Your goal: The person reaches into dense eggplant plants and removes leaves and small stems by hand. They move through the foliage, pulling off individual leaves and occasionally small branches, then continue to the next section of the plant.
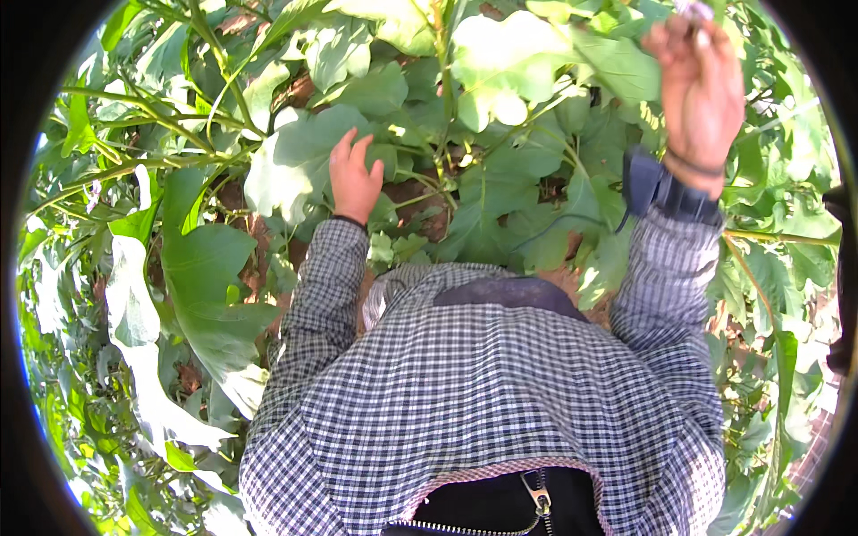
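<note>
My left hand is open, its fingers spread over a broad green leaf, and nothing shows in its grasp. Whether the fingertips touch the leaf I cannot tell. Up at the far right, my right hand is raised with its fingers curled together. At the fingertips is a small pale purple flower, cut off by the upper edge of the view; the fingers look pinched on it. A dark band and a black device sit on the right wrist.
Leafy plants with large lobed leaves surround me on all sides. Thick green stems cross at the left, and a thin stem runs at the right. Brown soil shows between leaves. A thin dark cable hangs near the right sleeve.
</note>
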`<action>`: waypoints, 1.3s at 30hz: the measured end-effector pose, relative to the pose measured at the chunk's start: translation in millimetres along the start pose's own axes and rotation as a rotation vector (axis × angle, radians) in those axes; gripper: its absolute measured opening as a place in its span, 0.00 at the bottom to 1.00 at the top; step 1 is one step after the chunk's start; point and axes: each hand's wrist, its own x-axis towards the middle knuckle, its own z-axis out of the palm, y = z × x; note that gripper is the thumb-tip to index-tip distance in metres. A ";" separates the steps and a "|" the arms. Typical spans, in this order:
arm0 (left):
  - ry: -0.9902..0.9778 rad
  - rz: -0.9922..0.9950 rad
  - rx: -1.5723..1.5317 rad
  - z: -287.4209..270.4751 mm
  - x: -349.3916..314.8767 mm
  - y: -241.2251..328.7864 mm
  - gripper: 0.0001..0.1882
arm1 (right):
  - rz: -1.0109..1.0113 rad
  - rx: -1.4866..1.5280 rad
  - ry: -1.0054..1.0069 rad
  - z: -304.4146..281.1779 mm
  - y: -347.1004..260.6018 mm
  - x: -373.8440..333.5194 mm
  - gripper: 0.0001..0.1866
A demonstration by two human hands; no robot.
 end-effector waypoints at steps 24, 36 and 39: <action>0.064 0.086 -0.808 4.7 204.9 211.0 0.38 | 0.319 -0.306 0.087 33.5 18.8 -24.7 0.23; 0.061 -0.030 -1.018 5.2 211.8 184.3 0.31 | 0.100 -0.608 0.437 -39.7 30.9 106.2 0.21; 0.089 0.081 -1.182 -4.3 208.2 185.4 0.31 | 0.100 -0.611 0.381 -39.4 53.5 141.7 0.25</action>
